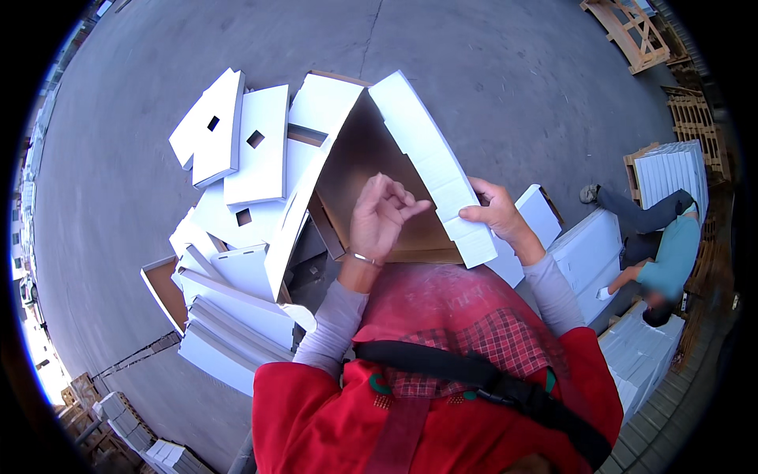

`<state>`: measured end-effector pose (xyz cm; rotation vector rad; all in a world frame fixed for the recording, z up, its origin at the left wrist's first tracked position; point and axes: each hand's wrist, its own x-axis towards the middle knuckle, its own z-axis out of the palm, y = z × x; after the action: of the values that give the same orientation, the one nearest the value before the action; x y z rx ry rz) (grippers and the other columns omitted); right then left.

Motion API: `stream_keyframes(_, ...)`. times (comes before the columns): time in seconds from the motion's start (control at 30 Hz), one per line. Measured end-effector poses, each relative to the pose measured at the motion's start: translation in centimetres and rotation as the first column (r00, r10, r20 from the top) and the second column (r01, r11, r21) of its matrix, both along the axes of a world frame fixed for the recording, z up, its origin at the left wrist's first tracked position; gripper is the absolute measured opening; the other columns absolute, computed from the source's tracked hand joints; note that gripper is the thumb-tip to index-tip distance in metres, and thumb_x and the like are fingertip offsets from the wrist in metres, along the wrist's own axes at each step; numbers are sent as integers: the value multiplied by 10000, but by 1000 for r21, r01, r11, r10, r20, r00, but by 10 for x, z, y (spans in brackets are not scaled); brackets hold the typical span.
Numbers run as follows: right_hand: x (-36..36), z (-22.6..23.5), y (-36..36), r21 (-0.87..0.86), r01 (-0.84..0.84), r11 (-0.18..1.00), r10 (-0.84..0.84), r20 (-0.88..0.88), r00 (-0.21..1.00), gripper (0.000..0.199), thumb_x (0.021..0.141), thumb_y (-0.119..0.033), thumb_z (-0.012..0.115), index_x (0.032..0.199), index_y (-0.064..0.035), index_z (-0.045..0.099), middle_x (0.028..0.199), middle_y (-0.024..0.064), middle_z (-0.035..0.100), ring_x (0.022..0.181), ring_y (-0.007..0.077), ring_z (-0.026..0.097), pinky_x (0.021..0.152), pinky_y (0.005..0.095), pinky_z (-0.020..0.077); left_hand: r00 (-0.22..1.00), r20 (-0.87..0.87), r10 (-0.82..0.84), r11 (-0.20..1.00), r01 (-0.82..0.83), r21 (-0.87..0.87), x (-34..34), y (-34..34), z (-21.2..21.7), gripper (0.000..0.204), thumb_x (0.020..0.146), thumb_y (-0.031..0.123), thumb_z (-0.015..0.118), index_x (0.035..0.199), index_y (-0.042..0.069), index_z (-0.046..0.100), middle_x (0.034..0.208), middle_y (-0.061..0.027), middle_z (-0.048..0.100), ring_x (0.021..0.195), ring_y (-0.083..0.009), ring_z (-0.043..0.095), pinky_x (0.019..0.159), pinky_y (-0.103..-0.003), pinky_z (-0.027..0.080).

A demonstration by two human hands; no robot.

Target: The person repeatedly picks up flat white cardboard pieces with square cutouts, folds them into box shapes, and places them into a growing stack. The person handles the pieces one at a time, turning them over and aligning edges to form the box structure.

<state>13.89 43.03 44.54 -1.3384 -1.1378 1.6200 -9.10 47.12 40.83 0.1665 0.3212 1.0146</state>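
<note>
In front of me stands a cardboard box (371, 150), white outside and brown inside, with its top gaping. My right hand (505, 217) pinches the edge of its long white flap (430, 166), thumb on the near face and fingers behind. Over the brown interior hovers my left hand (380, 213), fingers partly curled and apart, thumb pointing right, holding nothing. Another white side panel (304, 213) of the box slopes down to the left of that hand.
White flat boxes with square holes (257, 146) lie piled at the left, above folded white cartons (237, 316). On the right, a person in a teal shirt (671, 253) bends by white stacks (588, 249). Wooden pallets (699, 130) line the far right.
</note>
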Motion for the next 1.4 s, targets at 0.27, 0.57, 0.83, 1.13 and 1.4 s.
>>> stream_keyframes(0.27, -9, -20, 3, 55, -88, 995, 85, 57, 995, 510, 832, -256, 679, 1224, 52, 572, 995, 78, 637, 894, 117, 594, 767, 257, 485, 793, -582, -177, 965, 256, 55, 24, 27, -32, 352, 935, 324, 613, 1143, 58, 515, 919, -27, 608, 726, -69, 574, 550, -226, 482)
stream_keyframes(0.57, 3, -20, 9, 176, -83, 981, 47, 200, 979, 417, 837, -174, 678, 1196, 23, 602, 988, 70, 635, 844, 120, 595, 737, 271, 491, 872, -485, -71, 993, 106, 46, 51, -4, -38, 331, 936, 251, 618, 1183, 38, 560, 1063, -41, 620, 975, -140, 581, 880, -310, 466)
stream_keyframes(0.83, -9, 11, -1, 450, -468, 761, -220, 857, 467, 812, 736, -249, 746, 1420, -38, 363, 1274, 198, 489, 1085, 349, 543, 828, 442, 499, 842, -535, 71, 997, -75, 15, 72, 32, -20, 64, 882, 73, 596, 926, 30, 576, 839, -29, 623, 726, -116, 611, 650, -263, 506)
stream_keyframes(1.13, -3, -6, 2, 435, -169, 885, -197, 676, 710, 635, 775, -40, 549, 1382, 21, 375, 1163, 263, 541, 982, 436, 594, 847, 447, 496, 849, -522, -84, 984, 152, 88, 100, 40, -15, 223, 944, 253, 594, 1024, 45, 579, 935, -57, 604, 830, -139, 599, 718, -301, 524)
stream_keyframes(1.4, 65, -67, 14, 493, 321, 809, -508, 309, 804, 624, 760, 114, 461, 1373, 2, 433, 811, 59, 532, 738, 163, 547, 726, 255, 455, 726, -671, 148, 935, 119, 335, 82, 23, -31, 429, 973, 243, 541, 1333, 38, 430, 1190, -96, 530, 1114, -211, 541, 947, -371, 480)
